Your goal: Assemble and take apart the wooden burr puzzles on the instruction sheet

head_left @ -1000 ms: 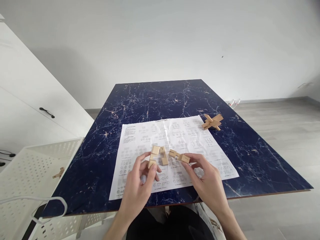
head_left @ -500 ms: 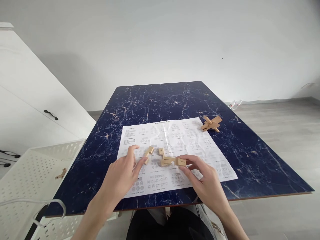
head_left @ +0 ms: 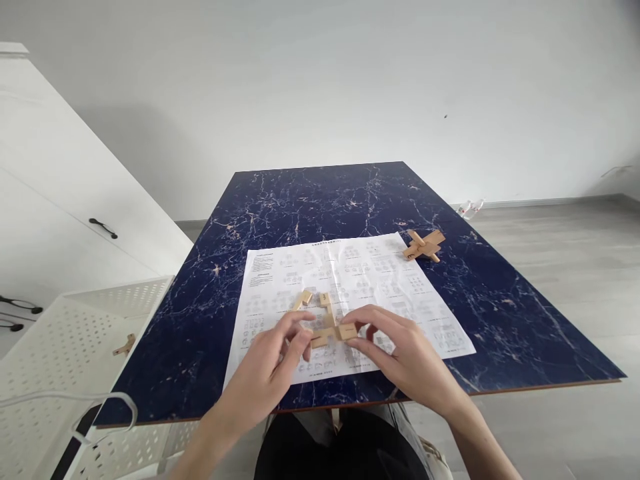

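At the near left we see a white perforated bin [head_left: 37, 357] with one small wooden piece [head_left: 127, 345] inside. On the one printed sheet [head_left: 273, 293] lie three notched blocks: a left block [head_left: 307, 297], a middle block [head_left: 325, 299] and a near block [head_left: 348, 331]. Our right hand [head_left: 400, 343], palm inward, pinches the near block's right end; our left hand [head_left: 275, 353] curls at its left end, its grip unclear to us.

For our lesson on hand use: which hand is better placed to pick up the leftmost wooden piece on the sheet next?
Probably the left hand: it is right beside the leftmost wooden piece. The right hand is farther away, gripping the right end of a notched piece.
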Demonstrator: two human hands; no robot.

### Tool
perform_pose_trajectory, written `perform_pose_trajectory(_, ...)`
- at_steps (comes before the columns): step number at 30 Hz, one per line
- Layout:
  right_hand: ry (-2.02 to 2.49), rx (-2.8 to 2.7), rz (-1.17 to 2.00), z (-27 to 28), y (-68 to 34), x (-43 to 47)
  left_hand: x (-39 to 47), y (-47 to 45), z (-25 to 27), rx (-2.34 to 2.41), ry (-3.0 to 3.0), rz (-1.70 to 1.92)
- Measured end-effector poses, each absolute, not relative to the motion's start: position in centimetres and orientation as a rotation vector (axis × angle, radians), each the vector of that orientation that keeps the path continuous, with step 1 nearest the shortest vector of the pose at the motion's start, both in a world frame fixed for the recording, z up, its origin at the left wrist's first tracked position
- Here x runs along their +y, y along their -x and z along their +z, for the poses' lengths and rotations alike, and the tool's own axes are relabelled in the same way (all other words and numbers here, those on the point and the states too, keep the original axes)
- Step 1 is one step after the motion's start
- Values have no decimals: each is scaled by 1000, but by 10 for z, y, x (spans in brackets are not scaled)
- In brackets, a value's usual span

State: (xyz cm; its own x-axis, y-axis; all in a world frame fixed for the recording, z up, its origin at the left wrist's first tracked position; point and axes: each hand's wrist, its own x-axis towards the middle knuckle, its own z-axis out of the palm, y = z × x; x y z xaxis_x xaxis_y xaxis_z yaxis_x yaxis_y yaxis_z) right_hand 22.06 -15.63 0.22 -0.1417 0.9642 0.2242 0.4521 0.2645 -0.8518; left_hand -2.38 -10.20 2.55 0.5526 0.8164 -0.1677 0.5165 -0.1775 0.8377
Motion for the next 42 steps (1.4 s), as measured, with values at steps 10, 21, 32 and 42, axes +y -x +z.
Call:
perform_pose_trajectory(10,1587,-1407,705,-23,-235,-172,-70,5,8,1066,-2465,427)
perform_pose_trajectory(21,1582,-1214,820,-42,-238,-178,-54,-6,1,1010,-2553,346)
perform_pose_trajectory(32,1529,-1130,856,-47,-240,-178,-55,-27,2,776,-2857,275)
perform_pose_trajectory(42,1488,-1093,889,-45,-239,-179,-74,-27,5,955,-2278,418)
